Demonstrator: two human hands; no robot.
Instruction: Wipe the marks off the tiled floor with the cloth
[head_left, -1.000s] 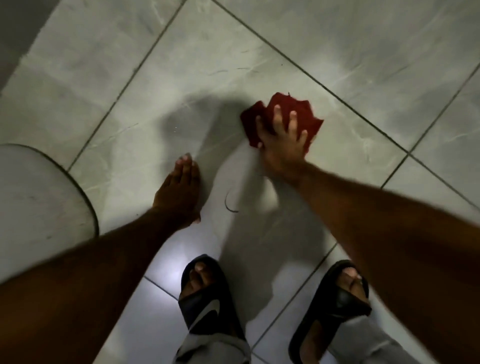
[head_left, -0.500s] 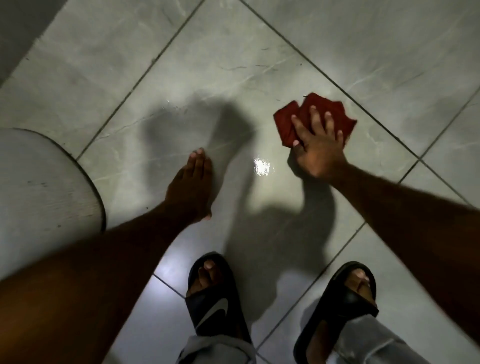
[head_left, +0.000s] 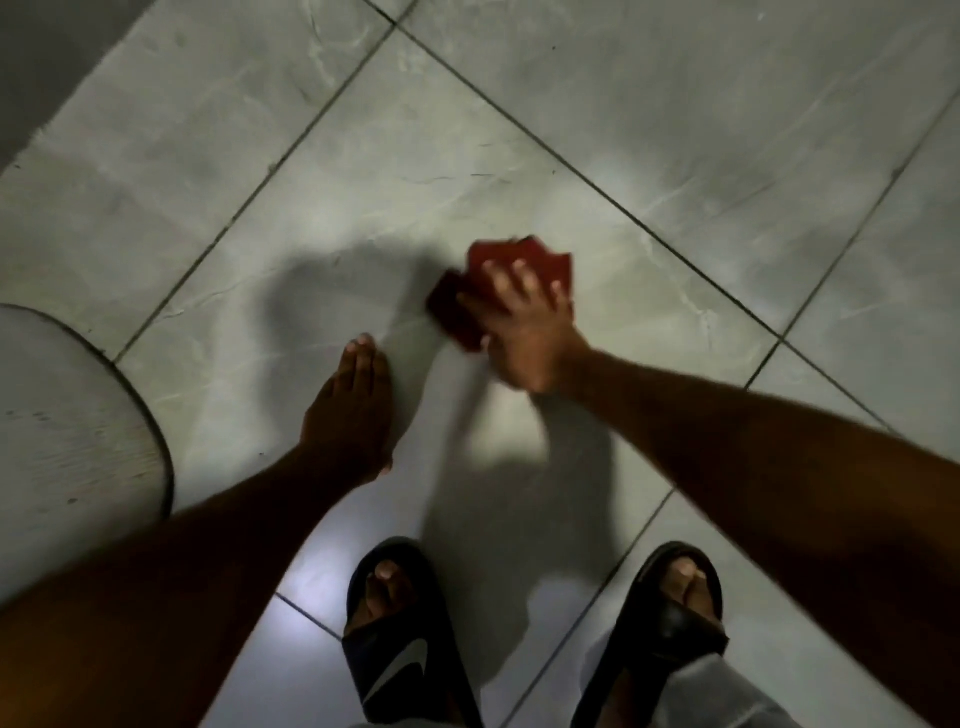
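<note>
A folded red cloth (head_left: 506, 265) lies on the grey marbled tiled floor (head_left: 363, 218) in the middle of the view. My right hand (head_left: 524, 327) presses flat on the cloth with fingers spread, and both are blurred by motion. My left hand (head_left: 350, 410) rests flat on the same tile, fingers together, a little left of and nearer than the cloth, holding nothing. No marks stand out on the tile in this dim light.
A pale rounded surface with a dark rim (head_left: 78, 426) juts in at the left edge. My feet in black slides (head_left: 400, 639) (head_left: 670, 618) stand at the bottom. Dark grout lines cross the floor diagonally, and a darker strip (head_left: 47, 47) runs along the top left.
My right hand has slid the red cloth leftwards, back towards my left hand, after swinging out to the right half a second ago. My left hand stays planted on the tile.
</note>
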